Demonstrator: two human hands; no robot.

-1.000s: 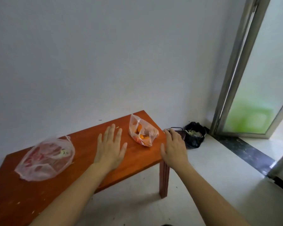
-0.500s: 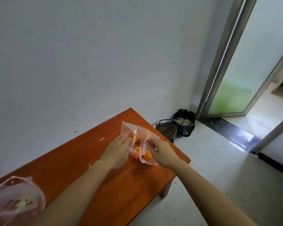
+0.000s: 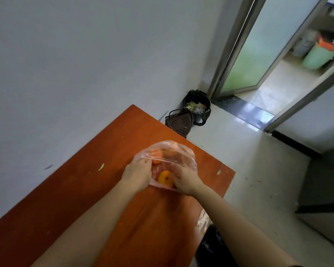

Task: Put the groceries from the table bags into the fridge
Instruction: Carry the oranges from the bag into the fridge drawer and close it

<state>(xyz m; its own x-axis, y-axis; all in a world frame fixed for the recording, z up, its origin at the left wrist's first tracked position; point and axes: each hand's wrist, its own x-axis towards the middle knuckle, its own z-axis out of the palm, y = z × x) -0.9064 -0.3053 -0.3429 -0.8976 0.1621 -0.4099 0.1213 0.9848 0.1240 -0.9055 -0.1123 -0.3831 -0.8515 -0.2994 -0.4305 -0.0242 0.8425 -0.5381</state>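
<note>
Both hands have closed in on the bag since half a second ago.
We find left hand (image 3: 138,175) and right hand (image 3: 183,180) fingers (image 3: 143,163) clamped on the thin bag (image 3: 174,153), with an orange fruit (image 3: 165,177) between them. We judge that a hard pull could tear the film, and fruit could roll off the surface (image 3: 85,199) edge just beyond the right fingers.

- Black waste bin (image 3: 198,105), scraps inside: well beyond the fingers (image 3: 143,163), in the wall corner.
- Dark slatted basket (image 3: 178,123): just beside the bin, nearer the fingers.
- Frosted glass door (image 3: 258,45): far beyond the fingers, to their right.
- Green bin (image 3: 316,56), orange lid: farthest from the fingers, through the doorway.
</note>
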